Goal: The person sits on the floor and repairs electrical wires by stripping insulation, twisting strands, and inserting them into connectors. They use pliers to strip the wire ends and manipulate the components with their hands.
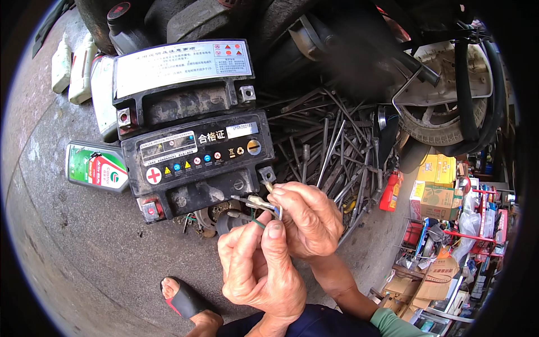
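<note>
The left hand (261, 269) and the right hand (306, 219) are both closed, pinching thin wires with a small connector (258, 202) between the fingertips, just near the black battery (196, 163), right of its near corner.

You're looking at matt black plastic batteries (196, 163) wearing glossy paper labels, dull grey metal rods (331, 146) piled behind, rough grey concrete floor (84, 247) below, and plastic-sheathed wires (255, 205).
</note>
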Motion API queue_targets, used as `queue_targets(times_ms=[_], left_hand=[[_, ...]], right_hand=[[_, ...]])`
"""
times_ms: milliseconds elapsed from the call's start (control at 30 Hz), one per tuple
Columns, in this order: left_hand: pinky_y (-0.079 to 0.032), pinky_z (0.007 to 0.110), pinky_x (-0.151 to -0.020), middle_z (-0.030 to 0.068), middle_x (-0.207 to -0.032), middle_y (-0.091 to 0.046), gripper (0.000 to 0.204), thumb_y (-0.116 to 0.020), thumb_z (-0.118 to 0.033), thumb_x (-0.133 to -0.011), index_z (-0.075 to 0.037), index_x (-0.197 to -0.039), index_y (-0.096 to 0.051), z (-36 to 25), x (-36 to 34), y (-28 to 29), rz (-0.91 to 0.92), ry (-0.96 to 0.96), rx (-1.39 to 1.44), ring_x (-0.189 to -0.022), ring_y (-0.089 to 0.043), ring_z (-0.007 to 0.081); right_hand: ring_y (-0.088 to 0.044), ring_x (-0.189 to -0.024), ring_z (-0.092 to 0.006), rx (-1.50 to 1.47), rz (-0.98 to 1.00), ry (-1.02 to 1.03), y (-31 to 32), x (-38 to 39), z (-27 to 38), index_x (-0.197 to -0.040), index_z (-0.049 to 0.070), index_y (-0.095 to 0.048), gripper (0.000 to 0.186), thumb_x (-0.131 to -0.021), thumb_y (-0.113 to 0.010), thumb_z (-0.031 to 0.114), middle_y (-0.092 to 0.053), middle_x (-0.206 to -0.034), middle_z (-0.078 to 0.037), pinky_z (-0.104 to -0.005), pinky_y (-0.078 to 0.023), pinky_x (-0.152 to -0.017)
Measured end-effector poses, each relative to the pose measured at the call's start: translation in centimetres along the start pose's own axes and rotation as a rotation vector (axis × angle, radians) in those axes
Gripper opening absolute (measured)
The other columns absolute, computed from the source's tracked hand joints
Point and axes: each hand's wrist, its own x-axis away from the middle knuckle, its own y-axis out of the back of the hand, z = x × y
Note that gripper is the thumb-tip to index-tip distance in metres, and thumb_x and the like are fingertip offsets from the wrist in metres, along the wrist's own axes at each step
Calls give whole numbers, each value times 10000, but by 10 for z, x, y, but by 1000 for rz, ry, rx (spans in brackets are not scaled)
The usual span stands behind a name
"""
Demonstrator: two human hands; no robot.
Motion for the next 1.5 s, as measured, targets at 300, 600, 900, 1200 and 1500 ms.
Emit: queue_targets(times_ms=[300,600,900,1200,1500], left_hand=[[-512,284,-676,148,-896,-630,191,-701,53,-822,32,-1010,-675,4,-2,2,2,-34,-53,-795,-605,203],[-501,279,-736,125,-909,-619,142,-679,-8,-865,45,-990,-637,2,-4,1,-106,131,139,-802,-604,179],[-606,425,-773,144,-905,-630,153,-560,-82,-963,66,-948,-595,-19,-25,9,-209,354,407,-727,-634,165],[-586,323,-679,114,-781,-646,181,-575,-96,-957,67,-898,-628,-21,-42,17,-196,322,397,-660,-654,177],[-570,299,-647,107,-736,-637,189,-595,-95,-946,73,-869,-630,-25,-49,18,-212,354,414,-656,-668,212]], right_hand=[[-686,-763,-275,53,-28,-8,-2,-4,4,-1035,-72,-648,339,-711,-736,-23,-652,-927,-168,-318,-566,-599],[-692,-734,-250,43,-27,-172,-3,-12,16,-986,-22,-669,221,-776,-671,-89,-674,-868,-153,-316,-562,-614],[-689,-715,-272,149,-86,-167,-8,-15,26,-981,-19,-676,231,-765,-687,-98,-677,-850,-154,-331,-551,-622],[-686,-745,-278,198,-83,-148,-13,-15,33,-979,-29,-673,208,-782,-672,-97,-675,-863,-161,-334,-548,-651],[-684,-748,-280,234,-111,-157,-15,-17,38,-966,-34,-677,185,-792,-665,-96,-673,-862,-163,-333,-547,-657]])
